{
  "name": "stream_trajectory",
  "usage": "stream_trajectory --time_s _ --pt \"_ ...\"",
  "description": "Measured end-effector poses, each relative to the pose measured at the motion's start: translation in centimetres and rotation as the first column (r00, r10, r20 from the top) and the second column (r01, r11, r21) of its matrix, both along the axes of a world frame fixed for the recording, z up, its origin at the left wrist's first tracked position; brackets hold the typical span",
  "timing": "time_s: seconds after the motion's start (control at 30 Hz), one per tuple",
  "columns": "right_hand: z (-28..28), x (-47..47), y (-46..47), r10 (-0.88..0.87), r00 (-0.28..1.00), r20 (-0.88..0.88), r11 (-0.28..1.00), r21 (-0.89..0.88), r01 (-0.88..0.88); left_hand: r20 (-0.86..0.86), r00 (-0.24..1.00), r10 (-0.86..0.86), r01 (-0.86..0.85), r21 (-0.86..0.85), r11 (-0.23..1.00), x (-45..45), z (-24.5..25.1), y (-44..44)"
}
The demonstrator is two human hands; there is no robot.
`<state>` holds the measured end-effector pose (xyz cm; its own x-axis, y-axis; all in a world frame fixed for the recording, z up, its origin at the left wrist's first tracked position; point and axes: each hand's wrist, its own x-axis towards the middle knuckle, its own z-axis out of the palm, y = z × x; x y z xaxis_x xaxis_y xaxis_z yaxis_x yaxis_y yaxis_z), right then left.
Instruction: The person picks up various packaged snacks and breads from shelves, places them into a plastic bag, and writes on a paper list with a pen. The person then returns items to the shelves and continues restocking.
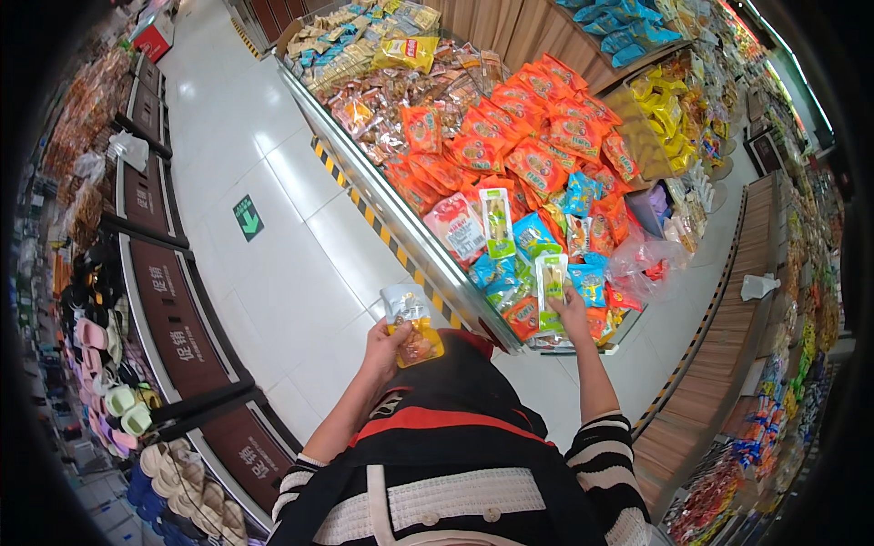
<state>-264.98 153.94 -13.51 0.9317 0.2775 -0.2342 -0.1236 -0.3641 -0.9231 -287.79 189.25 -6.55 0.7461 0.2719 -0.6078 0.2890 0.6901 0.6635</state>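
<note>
My left hand [386, 347] grips a yellow and silver snack pouch [414, 326] in front of the display bin's near edge. Over the bin's front corner, my right hand [572, 315] holds a narrow green and white packet [550, 280] by its lower right side. A similar green and white packet [497, 224] lies on the pile, up and left of it. Beside that one rests a red and white packet [456, 225]. Blue packets [532, 234] lie around my right hand, and orange snack bags [539, 166] are heaped behind them.
A glass-edged display bin [410, 235] stands before me. A crumpled clear plastic bag [642, 266] lies at its right corner. Brown promotion display stands [184, 321] line the left side, with slippers [123, 403] beyond. A wood-panelled shelf base [724, 327] runs along the right.
</note>
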Motion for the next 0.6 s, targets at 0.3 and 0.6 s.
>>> stream_trajectory --time_s 0.3,0.6 --pt "-3.9 7.5 17.7 0.000 0.920 0.391 0.899 -0.403 0.171 0.033 0.999 0.032 -0.031 -0.033 0.999 6.9 -0.4 8.0" --pt "-4.6 7.6 16.7 -0.165 0.982 0.096 0.985 -0.027 0.168 -0.024 0.996 0.084 -0.082 0.092 0.992 14.8 1.9 17.8"
